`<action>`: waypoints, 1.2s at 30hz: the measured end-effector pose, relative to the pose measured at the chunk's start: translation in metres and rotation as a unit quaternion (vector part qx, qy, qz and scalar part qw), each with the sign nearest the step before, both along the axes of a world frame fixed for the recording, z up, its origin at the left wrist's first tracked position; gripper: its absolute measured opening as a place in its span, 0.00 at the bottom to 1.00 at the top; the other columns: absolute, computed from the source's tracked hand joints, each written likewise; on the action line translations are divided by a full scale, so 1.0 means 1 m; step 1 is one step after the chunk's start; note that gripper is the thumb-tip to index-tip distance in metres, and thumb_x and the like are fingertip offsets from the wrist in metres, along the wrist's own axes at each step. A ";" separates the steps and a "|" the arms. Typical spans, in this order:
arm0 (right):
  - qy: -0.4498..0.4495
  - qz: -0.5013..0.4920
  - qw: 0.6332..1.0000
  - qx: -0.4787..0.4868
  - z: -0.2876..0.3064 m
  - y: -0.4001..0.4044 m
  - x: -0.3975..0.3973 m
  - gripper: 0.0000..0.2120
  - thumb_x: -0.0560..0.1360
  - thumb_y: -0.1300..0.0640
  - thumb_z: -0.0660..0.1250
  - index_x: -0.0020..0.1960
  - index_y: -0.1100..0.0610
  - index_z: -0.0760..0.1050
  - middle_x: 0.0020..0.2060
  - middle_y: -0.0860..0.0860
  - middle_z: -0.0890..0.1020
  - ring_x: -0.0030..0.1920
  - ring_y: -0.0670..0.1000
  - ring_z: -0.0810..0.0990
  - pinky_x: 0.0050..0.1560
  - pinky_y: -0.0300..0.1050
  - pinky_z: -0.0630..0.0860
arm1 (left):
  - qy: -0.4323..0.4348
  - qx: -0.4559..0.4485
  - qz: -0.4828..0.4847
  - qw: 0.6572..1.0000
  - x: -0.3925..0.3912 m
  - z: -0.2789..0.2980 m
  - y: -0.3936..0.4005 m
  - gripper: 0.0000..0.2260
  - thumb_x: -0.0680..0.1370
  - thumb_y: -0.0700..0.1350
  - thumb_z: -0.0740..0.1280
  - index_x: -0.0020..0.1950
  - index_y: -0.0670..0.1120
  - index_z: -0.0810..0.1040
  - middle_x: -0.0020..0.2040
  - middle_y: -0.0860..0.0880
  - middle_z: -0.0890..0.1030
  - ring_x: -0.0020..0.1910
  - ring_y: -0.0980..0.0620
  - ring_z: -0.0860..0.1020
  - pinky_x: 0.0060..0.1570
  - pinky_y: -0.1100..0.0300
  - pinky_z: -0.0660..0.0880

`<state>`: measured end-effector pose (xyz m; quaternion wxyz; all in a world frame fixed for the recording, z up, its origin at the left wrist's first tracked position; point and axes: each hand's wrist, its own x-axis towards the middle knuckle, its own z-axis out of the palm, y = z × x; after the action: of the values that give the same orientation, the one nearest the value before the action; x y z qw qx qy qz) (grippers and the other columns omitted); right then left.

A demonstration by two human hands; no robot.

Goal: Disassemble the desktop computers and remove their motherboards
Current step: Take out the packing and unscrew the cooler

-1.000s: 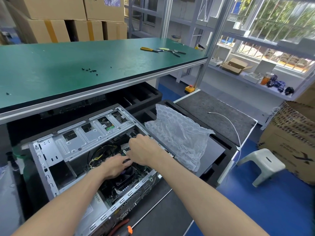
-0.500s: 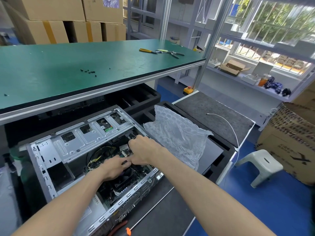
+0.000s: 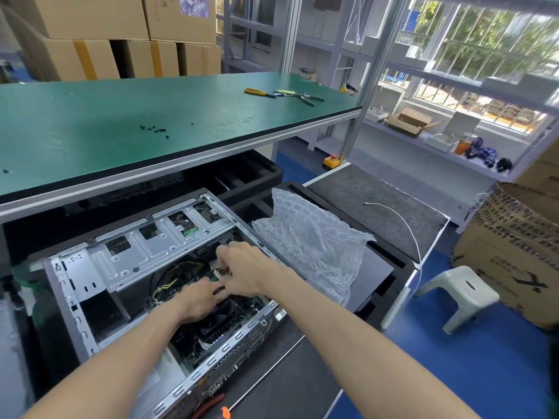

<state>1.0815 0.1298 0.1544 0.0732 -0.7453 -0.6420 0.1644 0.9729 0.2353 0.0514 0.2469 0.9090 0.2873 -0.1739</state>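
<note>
- Right hand (image 3: 246,273) reaches into the open case (image 3: 169,297), fingers curled down at something small near the drive cage (image 3: 151,243); what it pinches is hidden by the hand itself.
- Left hand (image 3: 198,300) lies just at its 7 o'clock, touching it, fingers curled around a black cable (image 3: 218,289).
- Motherboard (image 3: 242,309) sits in the case floor, partly covered by both hands; the fan (image 3: 217,325) is at 6 o'clock of the left hand.
- Yellow and black wires (image 3: 169,278) loop at 9 o'clock of the hands.
- Bubble wrap (image 3: 314,243) stands at 3 o'clock of the case, on black foam (image 3: 381,267).
- A white cable (image 3: 402,225) crosses the grey mat (image 3: 378,204) beyond it.
- The green bench (image 3: 121,122) overhangs at 12 o'clock, with loose screws (image 3: 154,129) and pliers (image 3: 284,94).
- A stool (image 3: 459,294) and a carton (image 3: 520,252) stand at 3 o'clock.
- A red-handled tool (image 3: 208,405) lies at 6 o'clock of the case.
</note>
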 end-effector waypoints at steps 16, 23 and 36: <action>-0.024 0.067 0.997 0.020 -0.001 -0.005 0.000 0.06 0.76 0.57 0.71 0.51 0.58 0.77 0.48 0.53 0.77 0.46 0.53 0.72 0.43 0.48 0.66 | -0.003 -0.005 -0.011 1.000 -0.002 0.000 0.000 0.19 0.85 0.56 0.50 0.76 0.59 0.65 0.68 0.43 0.70 0.66 0.42 0.71 0.69 0.48 0.65; -0.090 -0.044 0.995 0.015 0.001 -0.007 -0.002 0.15 0.81 0.51 0.64 0.40 0.58 0.67 0.40 0.55 0.73 0.41 0.60 0.73 0.37 0.50 0.66 | 0.006 -0.010 0.005 1.000 -0.001 0.001 -0.001 0.20 0.85 0.57 0.50 0.77 0.57 0.65 0.69 0.42 0.69 0.69 0.41 0.69 0.71 0.49 0.63; -0.028 0.049 0.998 0.008 0.007 -0.015 0.013 0.10 0.75 0.66 0.67 0.54 0.59 0.83 0.52 0.55 0.82 0.54 0.55 0.78 0.46 0.47 0.72 | 0.002 -0.015 0.012 1.000 -0.003 0.004 -0.002 0.19 0.85 0.58 0.50 0.72 0.55 0.69 0.64 0.43 0.71 0.64 0.42 0.72 0.68 0.49 0.66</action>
<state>1.0947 0.1146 0.1610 0.0530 -0.7167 -0.6808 0.1420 0.9701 0.2333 0.0554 0.2623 0.9012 0.2957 -0.1774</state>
